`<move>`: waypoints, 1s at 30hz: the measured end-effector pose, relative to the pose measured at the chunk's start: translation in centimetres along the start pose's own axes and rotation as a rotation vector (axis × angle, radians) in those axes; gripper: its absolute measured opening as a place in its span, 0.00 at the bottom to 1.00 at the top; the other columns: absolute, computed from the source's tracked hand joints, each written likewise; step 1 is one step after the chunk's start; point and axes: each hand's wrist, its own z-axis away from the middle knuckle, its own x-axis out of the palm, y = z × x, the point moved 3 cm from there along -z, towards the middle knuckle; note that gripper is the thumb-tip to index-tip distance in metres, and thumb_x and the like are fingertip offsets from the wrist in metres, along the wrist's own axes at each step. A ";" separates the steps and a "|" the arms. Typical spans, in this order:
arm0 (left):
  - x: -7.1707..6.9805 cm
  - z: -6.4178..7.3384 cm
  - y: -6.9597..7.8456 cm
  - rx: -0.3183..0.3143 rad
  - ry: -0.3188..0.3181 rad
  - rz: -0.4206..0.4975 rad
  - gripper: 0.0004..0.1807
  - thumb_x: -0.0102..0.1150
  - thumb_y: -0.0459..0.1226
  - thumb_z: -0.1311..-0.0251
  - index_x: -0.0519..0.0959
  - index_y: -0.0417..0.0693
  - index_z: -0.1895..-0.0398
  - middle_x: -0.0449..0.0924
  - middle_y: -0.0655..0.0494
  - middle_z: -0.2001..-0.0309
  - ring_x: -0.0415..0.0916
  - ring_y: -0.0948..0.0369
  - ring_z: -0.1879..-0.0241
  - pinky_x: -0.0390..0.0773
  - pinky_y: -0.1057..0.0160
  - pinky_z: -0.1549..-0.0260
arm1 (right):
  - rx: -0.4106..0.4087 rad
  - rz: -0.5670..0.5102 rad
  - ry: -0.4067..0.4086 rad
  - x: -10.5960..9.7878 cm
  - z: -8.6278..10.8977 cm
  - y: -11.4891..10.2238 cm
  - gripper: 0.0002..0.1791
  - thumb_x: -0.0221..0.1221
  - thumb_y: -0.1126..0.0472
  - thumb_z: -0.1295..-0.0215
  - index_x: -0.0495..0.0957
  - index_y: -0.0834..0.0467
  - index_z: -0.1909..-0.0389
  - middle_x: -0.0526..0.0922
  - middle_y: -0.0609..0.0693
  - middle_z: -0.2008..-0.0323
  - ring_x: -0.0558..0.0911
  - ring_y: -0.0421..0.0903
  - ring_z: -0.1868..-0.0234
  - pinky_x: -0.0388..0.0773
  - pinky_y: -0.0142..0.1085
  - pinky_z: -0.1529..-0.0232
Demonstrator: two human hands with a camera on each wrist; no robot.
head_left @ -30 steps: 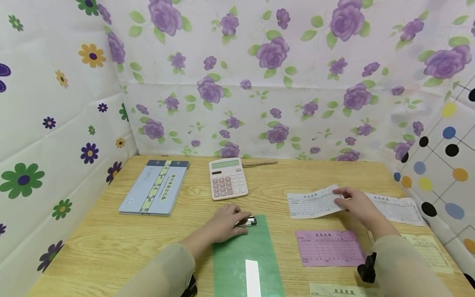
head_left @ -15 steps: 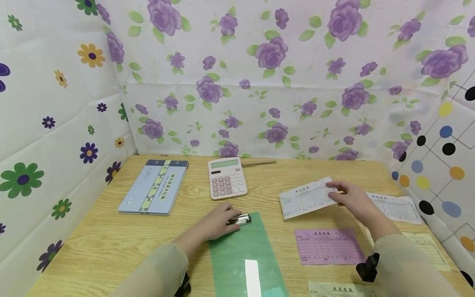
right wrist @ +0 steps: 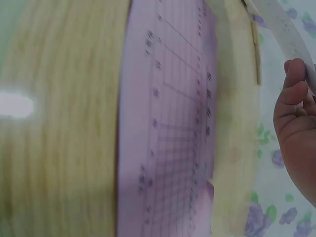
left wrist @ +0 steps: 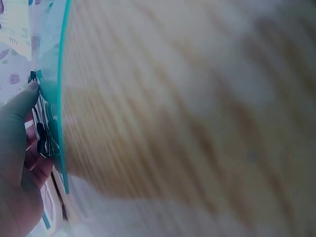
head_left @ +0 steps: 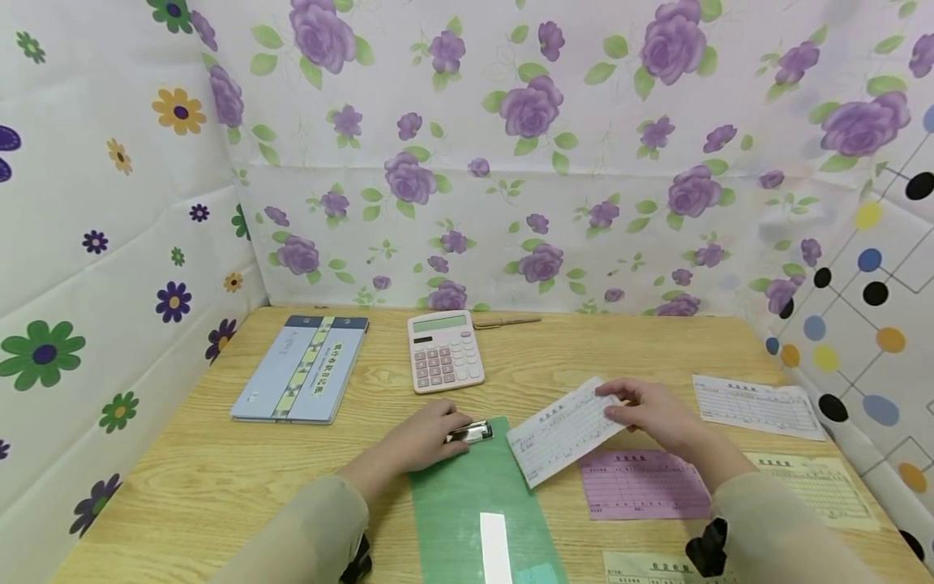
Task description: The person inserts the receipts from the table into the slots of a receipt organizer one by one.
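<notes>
My left hand (head_left: 423,438) pinches the metal clip (head_left: 470,432) at the top of a green translucent clipboard (head_left: 467,495). Thumb and fingers lie on either side of that clip in the left wrist view, where the board's edge (left wrist: 63,98) shows green. A white printed form (head_left: 562,434) is pinched at its upper right corner by my right hand (head_left: 653,414). The form is tilted, its lower left end close beside the clipboard's right edge. In the right wrist view, thumb and finger hold the form (right wrist: 284,29), and a pink form (right wrist: 168,118) lies below.
Another white form (head_left: 759,405) lies at the right, with a yellow form (head_left: 813,491) nearer. A cream form (head_left: 649,568) is at the front edge of view. Behind are a calculator (head_left: 445,353), a blue account book (head_left: 302,369) and a thin brown stick (head_left: 511,322).
My right hand has lifted the white form and carried it left and nearer, over toward the clipboard. My left hand has shifted slightly left with the clipboard's top end.
</notes>
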 end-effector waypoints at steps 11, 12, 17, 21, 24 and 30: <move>0.0 -0.4 -0.1 -0.001 -0.042 -0.078 0.19 0.58 0.48 0.39 0.78 0.50 0.48 0.69 0.60 0.63 0.63 0.66 0.68 0.68 0.68 0.69 | -0.012 -0.023 -0.171 5.6 -0.8 -2.0 0.18 0.59 0.57 0.37 0.75 0.55 0.46 0.74 0.53 0.53 0.76 0.48 0.58 0.75 0.41 0.58; 0.0 -0.4 -0.1 0.005 -0.048 -0.087 0.19 0.58 0.48 0.39 0.78 0.50 0.49 0.69 0.60 0.64 0.63 0.66 0.68 0.68 0.68 0.70 | -0.016 -0.012 -0.179 6.1 -0.8 -2.2 0.18 0.60 0.57 0.37 0.75 0.55 0.47 0.74 0.52 0.53 0.76 0.47 0.58 0.74 0.40 0.57; 0.0 -0.6 0.1 0.066 -0.066 -0.164 0.13 0.56 0.48 0.37 0.78 0.53 0.55 0.68 0.61 0.67 0.63 0.66 0.69 0.68 0.68 0.70 | -0.034 0.052 -0.210 8.4 -1.2 -3.3 0.17 0.62 0.57 0.40 0.77 0.53 0.49 0.75 0.50 0.53 0.77 0.45 0.59 0.72 0.40 0.56; 0.0 -0.7 0.2 0.085 -0.075 -0.191 0.12 0.55 0.48 0.36 0.77 0.54 0.56 0.68 0.61 0.66 0.63 0.66 0.69 0.69 0.68 0.70 | -0.045 0.092 -0.230 9.7 -1.5 -3.9 0.17 0.63 0.56 0.41 0.78 0.51 0.50 0.76 0.49 0.53 0.76 0.44 0.59 0.71 0.40 0.57; 0.0 -0.8 0.2 0.079 -0.092 -0.205 0.12 0.54 0.48 0.36 0.77 0.54 0.56 0.68 0.61 0.66 0.63 0.66 0.69 0.69 0.68 0.70 | -0.049 0.110 -0.236 10.4 -1.9 -4.1 0.17 0.63 0.56 0.41 0.78 0.50 0.50 0.76 0.48 0.54 0.76 0.44 0.60 0.72 0.40 0.58; -0.2 -0.9 0.5 0.075 -0.127 -0.253 0.11 0.52 0.48 0.34 0.76 0.54 0.57 0.67 0.61 0.67 0.63 0.66 0.69 0.69 0.68 0.70 | -0.087 0.154 -0.256 11.5 -2.3 -4.7 0.17 0.63 0.57 0.41 0.77 0.51 0.50 0.77 0.46 0.54 0.75 0.42 0.62 0.71 0.38 0.60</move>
